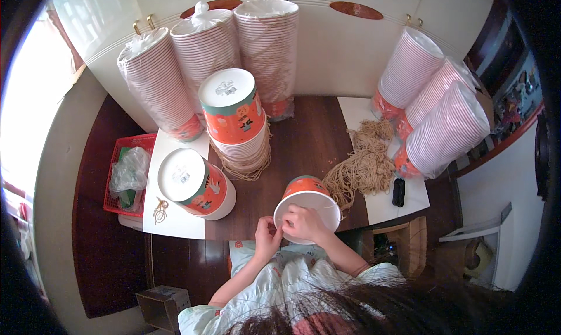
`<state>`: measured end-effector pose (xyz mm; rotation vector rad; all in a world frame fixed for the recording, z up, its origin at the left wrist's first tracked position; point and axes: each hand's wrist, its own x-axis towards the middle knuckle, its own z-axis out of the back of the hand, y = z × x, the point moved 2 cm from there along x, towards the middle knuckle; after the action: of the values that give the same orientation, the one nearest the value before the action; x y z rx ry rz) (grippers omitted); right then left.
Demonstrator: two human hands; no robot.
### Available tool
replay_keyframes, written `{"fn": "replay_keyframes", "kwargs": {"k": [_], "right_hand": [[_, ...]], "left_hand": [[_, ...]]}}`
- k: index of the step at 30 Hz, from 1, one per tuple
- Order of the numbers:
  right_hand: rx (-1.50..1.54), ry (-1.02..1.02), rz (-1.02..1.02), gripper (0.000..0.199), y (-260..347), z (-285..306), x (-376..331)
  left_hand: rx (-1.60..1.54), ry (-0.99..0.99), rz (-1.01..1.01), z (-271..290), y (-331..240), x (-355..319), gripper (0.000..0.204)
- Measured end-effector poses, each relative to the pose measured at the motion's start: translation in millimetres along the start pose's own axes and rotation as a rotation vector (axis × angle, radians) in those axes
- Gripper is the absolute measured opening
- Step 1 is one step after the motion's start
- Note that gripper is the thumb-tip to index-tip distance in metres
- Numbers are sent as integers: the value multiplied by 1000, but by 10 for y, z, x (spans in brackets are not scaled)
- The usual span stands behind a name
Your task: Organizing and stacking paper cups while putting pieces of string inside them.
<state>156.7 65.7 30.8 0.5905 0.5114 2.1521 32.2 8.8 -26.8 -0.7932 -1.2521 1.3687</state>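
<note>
An orange-and-green paper bucket [306, 185] lies tipped at the table's near edge, its white mouth facing me. My left hand [268, 237] is at the left side of its rim, fingers pinched together. My right hand [304, 224] reaches across the mouth to the same spot, fingers also closed. What the fingertips hold is too small to make out. A thin pale strand seems to show at the rim's right side. Just right of the bucket lies a tangled heap of tan cord [365, 159].
Upside-down buckets [196, 183] stand at left; another stack [234, 116] behind has cord round its base. Tall plastic-wrapped bucket stacks stand at back left [266, 54] and right [447, 130]. A black object [398, 193], a small cord loop [159, 210] and a red basket [131, 141] lie around.
</note>
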Motion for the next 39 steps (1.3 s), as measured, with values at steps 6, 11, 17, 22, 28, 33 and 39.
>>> {"fn": "replay_keyframes", "kwargs": {"k": [6,11,17,22,28,33,39], "right_hand": [[41,35,-9,13,-24,-7,-5],[39,33,8,10,-28,16,5],[43,85,32,12,-59,13,18],[47,122,55,13,-73,10,39],[49,153,71,13,-79,0,61],[24,129,24,14,-144,-53,52],[21,145,2,16,-136,-42,58]], "left_hand": [[-35,1,8,-15,97,-22,21],[-39,11,30,-9,69,-24,22],[10,18,16,-4,41,-19,22],[-26,22,44,-5,20,-26,22],[-12,25,53,1,48,-31,22],[-33,25,37,-18,73,-34,23],[-19,22,39,-18,84,-41,24]]}}
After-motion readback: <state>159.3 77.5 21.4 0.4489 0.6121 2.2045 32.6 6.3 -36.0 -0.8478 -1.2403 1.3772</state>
